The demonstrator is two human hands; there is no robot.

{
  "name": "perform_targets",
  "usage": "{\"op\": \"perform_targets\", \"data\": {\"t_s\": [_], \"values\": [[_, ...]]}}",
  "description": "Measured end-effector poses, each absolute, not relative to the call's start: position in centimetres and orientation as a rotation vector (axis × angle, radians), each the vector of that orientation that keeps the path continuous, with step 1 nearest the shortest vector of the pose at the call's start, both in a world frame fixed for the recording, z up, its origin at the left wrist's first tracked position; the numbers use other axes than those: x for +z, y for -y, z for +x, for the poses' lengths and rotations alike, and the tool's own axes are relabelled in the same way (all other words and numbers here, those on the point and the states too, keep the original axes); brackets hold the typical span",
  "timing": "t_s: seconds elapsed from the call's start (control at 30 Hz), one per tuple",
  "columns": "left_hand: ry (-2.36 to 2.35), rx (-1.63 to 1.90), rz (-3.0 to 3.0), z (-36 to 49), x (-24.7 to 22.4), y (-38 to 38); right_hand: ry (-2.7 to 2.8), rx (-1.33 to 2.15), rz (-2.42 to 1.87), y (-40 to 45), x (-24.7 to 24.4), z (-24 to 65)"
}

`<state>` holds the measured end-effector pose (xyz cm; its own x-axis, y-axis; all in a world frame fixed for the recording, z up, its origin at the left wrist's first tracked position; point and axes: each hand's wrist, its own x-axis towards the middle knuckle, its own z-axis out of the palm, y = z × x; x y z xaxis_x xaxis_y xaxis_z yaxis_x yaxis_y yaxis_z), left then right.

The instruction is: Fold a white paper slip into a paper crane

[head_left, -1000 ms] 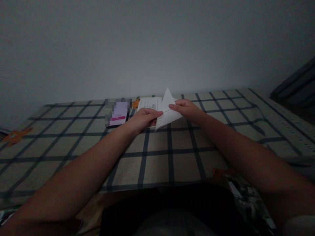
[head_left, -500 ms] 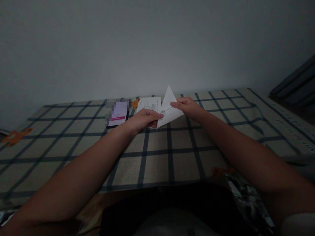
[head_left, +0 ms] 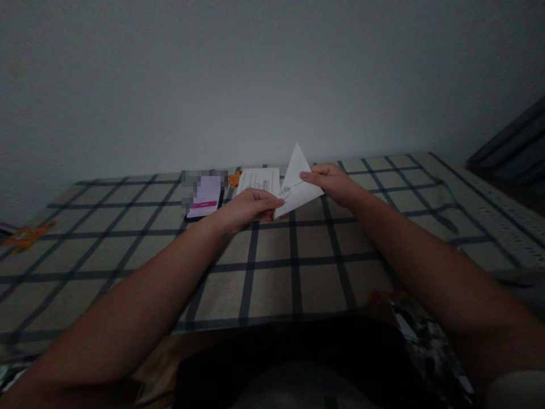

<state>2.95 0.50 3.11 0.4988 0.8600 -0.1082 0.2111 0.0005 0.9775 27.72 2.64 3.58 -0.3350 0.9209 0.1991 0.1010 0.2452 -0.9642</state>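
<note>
A white sheet of paper (head_left: 298, 162), folded to a pointed peak and bearing some dark print, is held up above the table between both hands. My left hand (head_left: 254, 204) pinches its lower left corner, thumb on top. On the right side, my right hand (head_left: 330, 180) grips the paper's edge with the thumb over the fold. Behind my left hand, a second printed sheet (head_left: 259, 177) lies on the cloth, partly covered by that hand.
A phone (head_left: 205, 196) with a lit, partly blurred screen lies left of the sheets. The checked tablecloth (head_left: 272, 250) covers the table, which meets a plain wall (head_left: 272, 85). A dark slatted object (head_left: 511, 142) stands at the far right.
Both hands and the folded paper have shifted slightly right, and the paper's peak has risen a little. The phone and the other sheet stay where they were.
</note>
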Motion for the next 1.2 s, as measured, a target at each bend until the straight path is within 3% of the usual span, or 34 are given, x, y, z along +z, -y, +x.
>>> {"op": "perform_targets", "data": {"t_s": [0.87, 1.2], "values": [[-0.823, 0.401, 1.657, 2.4, 3.3, -0.5, 1.43, 1.118, -0.936, -3.6, 4.0, 29.2], [-0.832, 0.744, 1.23, 3.1, 1.8, -1.4, 1.688, 1.32, -0.945, -1.7, 3.9, 27.0]]}}
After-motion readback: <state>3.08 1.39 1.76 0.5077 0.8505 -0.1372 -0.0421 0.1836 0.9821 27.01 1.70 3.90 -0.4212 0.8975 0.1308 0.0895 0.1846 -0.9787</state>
